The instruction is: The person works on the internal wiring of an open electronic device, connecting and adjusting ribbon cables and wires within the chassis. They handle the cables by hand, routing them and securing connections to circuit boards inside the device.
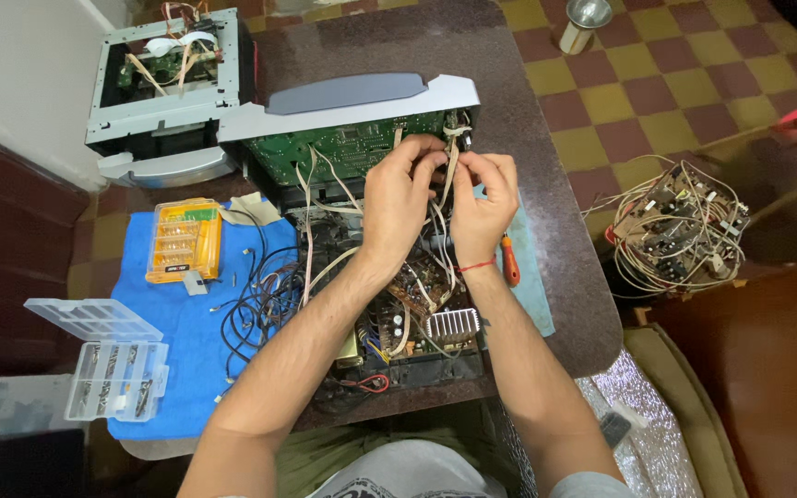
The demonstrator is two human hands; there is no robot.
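Both hands work over the opened electronics chassis [389, 314] on the dark round desk [565, 277]. Left hand [401, 198] pinches a flat beige ribbon cable [451, 171] between thumb and fingertips; right hand [483, 207] grips the same cable just beside it, fingers curled, a red thread band on that wrist. The cable hangs at the right end of the green circuit board [343, 148], which stands tilted at the far edge of the chassis under a grey front panel [352, 101].

Inside the chassis: brown board, ribbed metal heatsink [452, 325] near the right forearm, loose red and black wires. Left of the chassis: blue cloth [177, 341] with black cables, an orange bit case [184, 240], a clear compartment box [113, 364] with lid open. Right of the chassis: orange-handled screwdriver [510, 261] just beside the right wrist. Far left of the chassis: grey metal frame [163, 78] with wires. Well to the right, off the desk: tangle of wires on a loose board [680, 226].
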